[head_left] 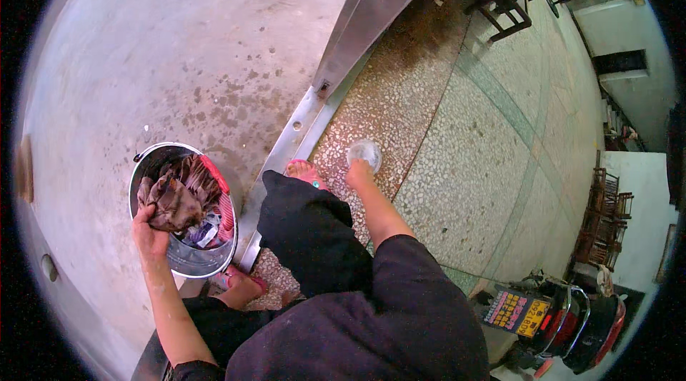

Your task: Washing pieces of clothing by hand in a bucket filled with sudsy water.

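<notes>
At the left stands a metal bucket [187, 259] with wet-looking cloths in it. My left hand [151, 235] reaches over its near rim, the fingers closed on a brown cloth [176, 204] that lies on the pile. Red-and-white striped cloth [226, 218] and a purple-and-white piece [206, 229] show beside it inside the bucket. Out to the right, my right hand [360, 171] is closed on the edge of a whitish, see-through round bowl [367, 152], low over the speckled floor. The bowl's contents are too blurred to make out.
A metal door sill [291, 136] runs between the bucket and the bowl. My feet, in pink sandals [307, 174], stand near it. Water spots mark the pale concrete [232, 91]. A motorbike [572, 327] stands at the lower right, stacked wooden chairs [602, 216] by the right wall.
</notes>
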Tool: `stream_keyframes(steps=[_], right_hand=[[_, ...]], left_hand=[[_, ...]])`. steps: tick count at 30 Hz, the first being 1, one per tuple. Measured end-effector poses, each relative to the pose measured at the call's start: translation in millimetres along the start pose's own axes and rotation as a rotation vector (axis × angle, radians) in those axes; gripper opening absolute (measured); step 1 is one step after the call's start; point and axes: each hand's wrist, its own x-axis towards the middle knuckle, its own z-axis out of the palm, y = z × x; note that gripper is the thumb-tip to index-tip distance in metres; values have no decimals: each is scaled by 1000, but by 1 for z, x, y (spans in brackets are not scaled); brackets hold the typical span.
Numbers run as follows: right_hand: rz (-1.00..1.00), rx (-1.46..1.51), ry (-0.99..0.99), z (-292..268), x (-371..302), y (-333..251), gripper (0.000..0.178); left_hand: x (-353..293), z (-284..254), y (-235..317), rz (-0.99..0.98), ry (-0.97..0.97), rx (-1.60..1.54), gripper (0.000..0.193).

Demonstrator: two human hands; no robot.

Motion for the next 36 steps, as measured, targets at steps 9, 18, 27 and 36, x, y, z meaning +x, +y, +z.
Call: stream_keyframes(steps=[9, 18, 27, 36], right_hand=[[59, 637, 287, 10, 6, 8, 23], [-82, 2076, -707, -126, 13, -59, 20], [-1319, 348, -94, -248, -168, -357, 14], [-1707, 319, 540, -159, -219, -443, 9]], left_hand=[[-2, -13, -2, 39, -31, -11, 44], [-14, -5, 9, 155, -240, -195, 37], [-35, 44, 18, 202, -373, -462, 32], [-49, 25, 24, 120, -294, -635, 34]])
